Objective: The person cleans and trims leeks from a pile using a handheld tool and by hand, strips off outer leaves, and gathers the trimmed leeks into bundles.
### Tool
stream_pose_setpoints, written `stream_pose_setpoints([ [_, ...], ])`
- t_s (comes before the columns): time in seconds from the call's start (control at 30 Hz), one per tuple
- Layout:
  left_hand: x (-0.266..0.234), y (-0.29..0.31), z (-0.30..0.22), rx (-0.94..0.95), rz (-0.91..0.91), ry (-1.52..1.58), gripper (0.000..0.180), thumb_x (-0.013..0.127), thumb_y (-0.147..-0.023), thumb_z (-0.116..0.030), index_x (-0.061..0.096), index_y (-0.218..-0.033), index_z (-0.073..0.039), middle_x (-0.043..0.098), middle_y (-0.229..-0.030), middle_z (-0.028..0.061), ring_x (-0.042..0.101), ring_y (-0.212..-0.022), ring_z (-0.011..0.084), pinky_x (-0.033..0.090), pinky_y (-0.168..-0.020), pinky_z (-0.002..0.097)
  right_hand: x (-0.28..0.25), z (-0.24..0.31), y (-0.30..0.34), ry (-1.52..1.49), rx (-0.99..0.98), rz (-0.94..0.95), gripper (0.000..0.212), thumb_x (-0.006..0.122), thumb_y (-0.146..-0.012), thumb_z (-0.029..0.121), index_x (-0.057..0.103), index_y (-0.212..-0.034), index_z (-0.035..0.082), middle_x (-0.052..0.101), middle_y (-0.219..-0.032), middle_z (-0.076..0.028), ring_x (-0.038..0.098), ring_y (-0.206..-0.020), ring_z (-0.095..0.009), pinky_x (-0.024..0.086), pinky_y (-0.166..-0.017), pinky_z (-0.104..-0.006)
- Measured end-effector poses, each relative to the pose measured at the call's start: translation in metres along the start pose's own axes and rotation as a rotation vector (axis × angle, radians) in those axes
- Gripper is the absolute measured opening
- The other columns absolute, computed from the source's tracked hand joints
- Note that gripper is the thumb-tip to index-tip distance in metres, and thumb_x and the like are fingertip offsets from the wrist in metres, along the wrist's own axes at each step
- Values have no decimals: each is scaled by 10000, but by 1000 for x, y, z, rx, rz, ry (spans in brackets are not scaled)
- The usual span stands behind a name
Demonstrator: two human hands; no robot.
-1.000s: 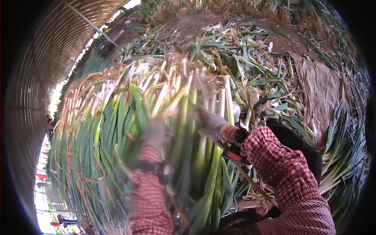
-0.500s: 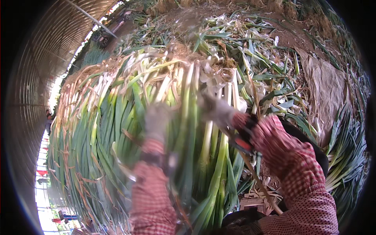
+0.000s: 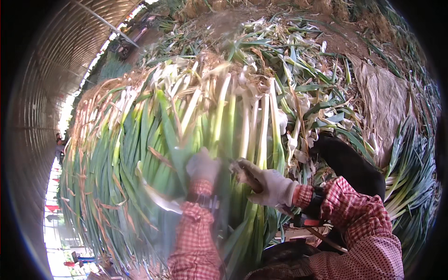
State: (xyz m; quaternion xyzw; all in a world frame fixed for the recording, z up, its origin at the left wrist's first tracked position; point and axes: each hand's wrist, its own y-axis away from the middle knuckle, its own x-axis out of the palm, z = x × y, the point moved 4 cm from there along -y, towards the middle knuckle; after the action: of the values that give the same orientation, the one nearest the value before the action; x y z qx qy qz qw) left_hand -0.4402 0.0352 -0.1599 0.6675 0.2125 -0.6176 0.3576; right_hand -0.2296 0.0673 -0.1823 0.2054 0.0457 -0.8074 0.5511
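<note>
A broad row of leeks lies before me, white shanks and roots at the far end, green leaves toward me. Over the middle of it is my left hand, in a pale glove. Its fingers look curled but are blurred, and anything in them is hidden. A broad green leaf blurs beside it. To its right, my right hand, also gloved, is closed round a brown stick-like tool whose blunt tip points at the left hand. White leek shanks lie just beyond the right hand.
Stripped leaves and peelings cover the ground at the far right. A crumpled brown sheet, a black rounded thing and another leek pile are on the right. A ribbed curved wall rises at the left.
Both hands have come nearer to me, the left also a little rightward. The right hand shows more sharply now, and the tool's tip has come into view.
</note>
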Motion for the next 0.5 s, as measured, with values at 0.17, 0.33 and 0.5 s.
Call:
stream_pose_setpoints([
  [0.17, 7, -1, 11, 9, 13, 49, 453, 732, -751, -418, 648, -1002, -50, 686, -1013, 214, 652, -990, 381, 503, -861, 435, -12, -20, -60, -64, 77, -135, 946, 669, -755, 147, 124, -1525, 80, 662, -963, -242, 675, -884, -357, 553, -830, -415],
  [0.33, 27, -9, 20, 31, 13, 49, 444, 721, -759, -409, 652, -1006, -46, 688, -1001, 215, 654, -977, 386, 506, -849, 434, -63, -15, -128, 25, 343, -204, 843, 691, -774, 151, 237, -1480, 69, 650, -1079, -239, 671, -968, -344, 568, -856, -400],
  [0.5, 37, -11, 19, 82, 49, -4, 450, 711, -772, -427, 636, -1000, -46, 686, -992, 223, 654, -972, 386, 511, -851, 438, -112, -17, -168, 43, 319, -414, 706, 725, -741, 181, 398, -1354, 54, 644, -1121, -236, 667, -999, -354, 567, -872, -381],
])
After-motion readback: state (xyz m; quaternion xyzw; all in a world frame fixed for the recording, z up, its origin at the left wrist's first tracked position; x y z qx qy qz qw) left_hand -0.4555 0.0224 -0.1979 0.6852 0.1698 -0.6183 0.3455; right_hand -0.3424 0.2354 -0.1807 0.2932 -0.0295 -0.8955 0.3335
